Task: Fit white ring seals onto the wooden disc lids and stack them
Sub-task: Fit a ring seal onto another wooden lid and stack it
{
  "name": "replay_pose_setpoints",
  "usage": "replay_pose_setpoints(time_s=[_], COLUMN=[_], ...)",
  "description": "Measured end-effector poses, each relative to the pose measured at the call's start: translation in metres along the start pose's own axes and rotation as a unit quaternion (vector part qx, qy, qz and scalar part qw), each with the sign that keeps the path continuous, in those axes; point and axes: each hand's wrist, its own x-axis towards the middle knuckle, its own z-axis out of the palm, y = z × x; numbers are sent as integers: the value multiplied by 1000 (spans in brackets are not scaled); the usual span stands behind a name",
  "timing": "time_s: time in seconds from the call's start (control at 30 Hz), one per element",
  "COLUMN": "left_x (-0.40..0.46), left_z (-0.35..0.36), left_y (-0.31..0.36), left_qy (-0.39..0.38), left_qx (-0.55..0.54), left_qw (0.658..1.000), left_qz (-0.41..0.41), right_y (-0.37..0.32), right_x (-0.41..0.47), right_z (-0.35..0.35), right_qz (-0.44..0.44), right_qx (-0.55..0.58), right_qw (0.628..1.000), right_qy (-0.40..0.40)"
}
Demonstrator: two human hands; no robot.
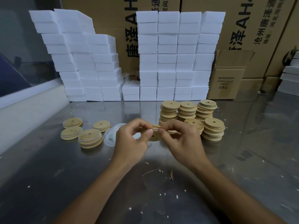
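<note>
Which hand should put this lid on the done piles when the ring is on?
Probably the left hand. Both hands grip the lid, but the ringed piles lie on the left. The right hand sits nearer the bare stacks.

Loose ring seals (pixel 111 136) lie between left lids (pixel 90 138) and right stacks (pixel 187 110).

A shiny metal table (pixel 242 159) carries stacks of wooden lids (pixel 187 110), loose white rings (pixel 111 138), white foam blocks (pixel 166 62), a small cardboard box (pixel 224 81) and scattered white crumbs (pixel 161 195).
</note>
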Motion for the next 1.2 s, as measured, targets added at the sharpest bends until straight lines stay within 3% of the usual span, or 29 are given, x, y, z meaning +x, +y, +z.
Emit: replay_pose_setpoints(time_s=[0.13,0.33,0.4,0.5,0.57,0.8,0.97,1.2], left_x=[1,3,2,2,2,0,1,5], left_z=[-1,0,1,0,0,3,6,0], left_y=[-1,-2,-2,-2,-3,0,1,0], left_qy=[22,23,8,-16,-16,23,32,33], left_qx=[-56,-192,-172,-42,6,-137,-193,-262], left_qw=[997,965,972,998,1000,981,964,935], left_qz=[-56,-175,-159,-40,-4,-135,-182,-236], right_y=[3,6,7,7,7,11,14,12], right_x=[0,1,0,-2,-2,-3,-3,1], right_z=[0,2,2,1,0,8,7,3], right_qz=[-3,42,19,-33,-52,-2,16,54], right_qx=[2,51,19,-49,-71,4,-15,55], right_qw=[1000,998,1000,998,996,1000,1000,997], right_qy=[-2,11,9,-12,-17,-14,12,-11])
